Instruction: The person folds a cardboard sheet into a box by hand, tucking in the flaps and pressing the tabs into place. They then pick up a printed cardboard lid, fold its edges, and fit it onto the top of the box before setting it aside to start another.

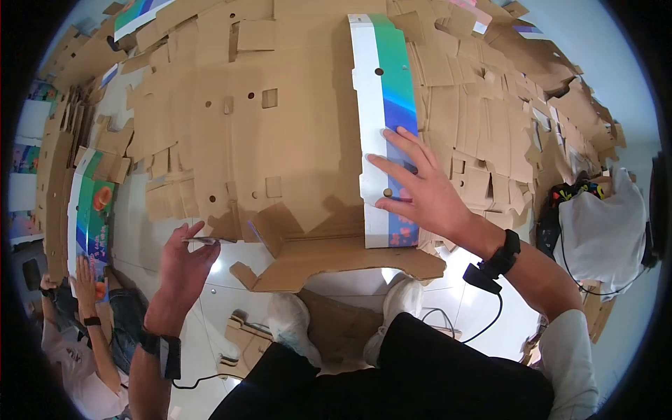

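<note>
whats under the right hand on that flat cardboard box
The right hand lies open on the white, blue and green printed strip of the large flattened brown cardboard box. The print beneath the palm is covered, as is whatever lies under the box.

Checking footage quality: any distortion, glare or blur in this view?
Head view: strong fisheye bending with black corners; glare spots on the glossy floor near the left hand; the right hand on the printed cardboard flap looks sharp, no motion blur.
</note>
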The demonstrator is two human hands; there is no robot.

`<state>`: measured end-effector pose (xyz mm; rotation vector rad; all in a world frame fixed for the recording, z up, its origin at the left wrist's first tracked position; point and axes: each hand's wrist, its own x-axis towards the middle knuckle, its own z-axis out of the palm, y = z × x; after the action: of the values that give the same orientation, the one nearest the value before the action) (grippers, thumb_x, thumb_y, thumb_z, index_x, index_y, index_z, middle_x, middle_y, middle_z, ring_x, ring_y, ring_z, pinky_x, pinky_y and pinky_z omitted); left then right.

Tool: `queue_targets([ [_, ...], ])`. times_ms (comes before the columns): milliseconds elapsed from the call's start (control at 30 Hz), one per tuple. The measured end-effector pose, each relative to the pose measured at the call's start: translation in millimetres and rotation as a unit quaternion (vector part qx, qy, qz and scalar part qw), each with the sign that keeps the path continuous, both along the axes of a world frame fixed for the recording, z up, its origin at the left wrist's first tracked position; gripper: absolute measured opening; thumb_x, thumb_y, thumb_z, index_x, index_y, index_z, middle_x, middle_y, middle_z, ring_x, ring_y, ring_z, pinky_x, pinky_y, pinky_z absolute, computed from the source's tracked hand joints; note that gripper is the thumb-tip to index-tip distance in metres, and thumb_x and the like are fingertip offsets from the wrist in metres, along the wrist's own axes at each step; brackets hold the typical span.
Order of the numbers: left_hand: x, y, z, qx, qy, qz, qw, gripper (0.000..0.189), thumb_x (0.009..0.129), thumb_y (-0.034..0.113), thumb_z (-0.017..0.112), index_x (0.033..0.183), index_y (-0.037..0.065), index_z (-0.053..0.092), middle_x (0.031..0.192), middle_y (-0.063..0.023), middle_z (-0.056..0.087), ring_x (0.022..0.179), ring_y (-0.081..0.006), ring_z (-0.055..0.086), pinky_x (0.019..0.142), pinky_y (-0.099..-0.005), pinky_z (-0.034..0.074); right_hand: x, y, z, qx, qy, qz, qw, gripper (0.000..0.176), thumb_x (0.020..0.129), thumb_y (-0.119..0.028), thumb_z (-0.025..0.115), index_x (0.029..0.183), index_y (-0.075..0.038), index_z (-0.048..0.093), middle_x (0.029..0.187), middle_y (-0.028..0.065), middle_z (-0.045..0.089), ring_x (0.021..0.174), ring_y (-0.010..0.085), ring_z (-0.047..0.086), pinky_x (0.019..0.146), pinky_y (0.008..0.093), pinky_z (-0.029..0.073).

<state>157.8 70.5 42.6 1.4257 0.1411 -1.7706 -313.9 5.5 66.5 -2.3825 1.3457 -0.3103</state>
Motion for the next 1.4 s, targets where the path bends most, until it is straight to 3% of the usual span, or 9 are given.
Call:
queue_targets([
  [67, 6.7, 11.0, -39.2, -0.152, -0.231, -0.190, 0.942, 0.053, 0.104, 0.016, 0.070, 0.152, 0.008, 0.050, 0.130, -0.0150, 0.060, 0.118, -0.0214, 0.059, 0.105, -0.0377, 0.056, -1.6, -1.3, 0.3, -0.001, -0.006, 0.005, 1.000, 0.072, 0.091, -0.028, 0.088, 0.157, -0.023, 0.059, 0.175, 0.0117, 0.033, 0.164, 0.0380, 0.027, 0.129, 0.0519, 0.035],
  [200, 4.2, 3.4, -45.9, -0.134, -0.208, -0.168, 0.954, 0.065, 0.100, 0.017, 0.079, 0.154, 0.006, 0.045, 0.127, -0.0136, 0.064, 0.109, -0.0196, 0.065, 0.096, -0.0361, 0.058, -0.7, -1.0, 1.6, -0.011, 0.002, 0.012, 1.000, 0.071, 0.092, -0.030, 0.086, 0.157, -0.022, 0.058, 0.175, 0.0129, 0.033, 0.164, 0.0382, 0.027, 0.129, 0.0513, 0.036],
  [300, 14.1, -0.1, -48.9, -0.145, -0.465, -0.379, 0.787, 0.068, 0.097, 0.010, 0.080, 0.155, 0.007, 0.044, 0.113, -0.0117, 0.069, 0.091, -0.0184, 0.068, 0.081, -0.0339, 0.058, -2.6, -0.1, -0.3, -0.021, 0.006, 0.015, 1.000, 0.070, 0.094, -0.030, 0.085, 0.158, -0.022, 0.058, 0.175, 0.0137, 0.033, 0.164, 0.0381, 0.027, 0.129, 0.0511, 0.037],
  [400, 6.6, -6.9, -29.9, -0.229, -0.584, -0.388, 0.675, 0.072, 0.095, 0.008, 0.079, 0.158, 0.012, 0.044, 0.088, -0.0096, 0.069, 0.070, -0.0163, 0.065, 0.068, -0.0327, 0.054, -3.3, 0.6, -0.7, -0.026, 0.010, 0.019, 0.999, 0.069, 0.094, -0.031, 0.084, 0.158, -0.022, 0.058, 0.175, 0.0140, 0.033, 0.164, 0.0382, 0.027, 0.129, 0.0508, 0.037],
  [500, -37.5, -16.5, 34.3, -0.195, -0.606, -0.438, 0.635, 0.064, 0.096, 0.005, 0.076, 0.155, 0.016, 0.054, 0.073, -0.0085, 0.064, 0.063, -0.0143, 0.062, 0.065, -0.0326, 0.053, -4.6, -0.4, -0.9, -0.026, 0.011, 0.022, 0.999, 0.069, 0.094, -0.031, 0.084, 0.157, -0.023, 0.057, 0.175, 0.0139, 0.033, 0.164, 0.0382, 0.027, 0.128, 0.0503, 0.039],
  [700, -89.4, -26.2, 67.5, -0.425, -0.448, -0.526, 0.584, 0.046, 0.099, 0.008, 0.074, 0.144, 0.015, 0.067, 0.074, -0.0086, 0.067, 0.061, -0.0202, 0.064, 0.063, -0.0354, 0.052, -4.7, -0.1, -2.1, -0.003, -0.007, 0.017, 1.000, 0.070, 0.093, -0.029, 0.085, 0.157, -0.023, 0.057, 0.175, 0.0124, 0.033, 0.164, 0.0374, 0.027, 0.128, 0.0500, 0.040],
  [933, -144.6, -57.4, 44.3, -0.530, -0.379, -0.636, 0.414, 0.040, 0.101, 0.022, 0.073, 0.140, 0.016, 0.070, 0.093, -0.0088, 0.068, 0.097, -0.0317, 0.065, 0.096, -0.0457, 0.052, -5.3, 0.1, -1.8, -0.029, 0.023, 0.032, 0.999, 0.069, 0.095, -0.033, 0.083, 0.157, -0.020, 0.056, 0.174, 0.0148, 0.035, 0.163, 0.0378, 0.030, 0.128, 0.0502, 0.038],
  [1133, -147.8, -52.8, 38.5, -0.597, -0.440, -0.612, 0.274, 0.046, 0.093, 0.028, 0.081, 0.138, 0.019, 0.072, 0.094, -0.0056, 0.061, 0.100, -0.0278, 0.064, 0.094, -0.0430, 0.055, -4.7, 1.1, -2.1, -0.026, 0.018, 0.030, 0.999, 0.071, 0.093, -0.029, 0.084, 0.158, -0.022, 0.057, 0.175, 0.0129, 0.032, 0.164, 0.0379, 0.027, 0.129, 0.0505, 0.038],
  [1400, -149.1, -24.3, 34.2, -0.541, -0.539, -0.612, 0.204, 0.056, 0.084, 0.033, 0.085, 0.134, 0.021, 0.062, 0.108, -0.0080, 0.056, 0.103, -0.0254, 0.066, 0.075, -0.0391, 0.060, -4.4, 1.0, -6.3, -0.037, 0.023, 0.031, 0.999, 0.073, 0.092, -0.028, 0.085, 0.158, -0.022, 0.056, 0.175, 0.0137, 0.032, 0.164, 0.0390, 0.028, 0.128, 0.0507, 0.040],
])
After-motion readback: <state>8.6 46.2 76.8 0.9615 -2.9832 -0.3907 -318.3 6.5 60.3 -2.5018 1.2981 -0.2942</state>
